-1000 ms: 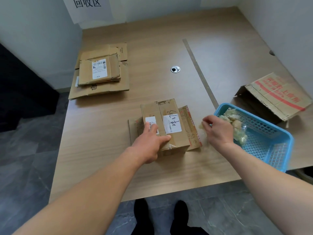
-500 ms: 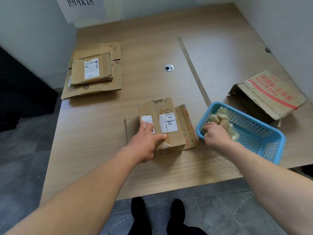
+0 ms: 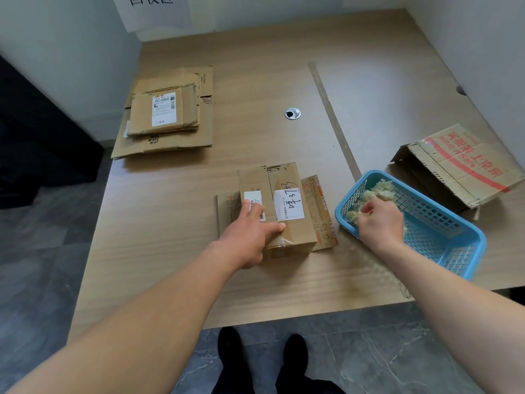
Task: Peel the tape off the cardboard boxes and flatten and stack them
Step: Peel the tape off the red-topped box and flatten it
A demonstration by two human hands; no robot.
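Pressing down on a small cardboard box near the table's front edge, the left hand is lying flat with its fingers straight and spread apart, the thumb reaching along the box's near top edge. The box is still standing in its full shape, with clear tape showing at its near corner. It is carrying two white labels: the larger one is showing black handwritten strokes that I cannot read plus a line of tiny print, and the smaller one, with a barcode, is lying partly under the left fingertips. The box is sitting on a flattened printed sheet bearing red-orange line drawings and lettering too small to read.

The right hand is reaching into a blue plastic basket just right of the box, its fingers curling around a crumpled wad of tape.

A stack of flattened boxes is lying at the table's far left, its top piece wearing a white shipping label with a barcode and blurred print. A half-collapsed carton is resting behind the basket, showing red Chinese characters and a red stripe. A paper sign is hanging on the wall, its black characters being cut off by the frame's top edge.
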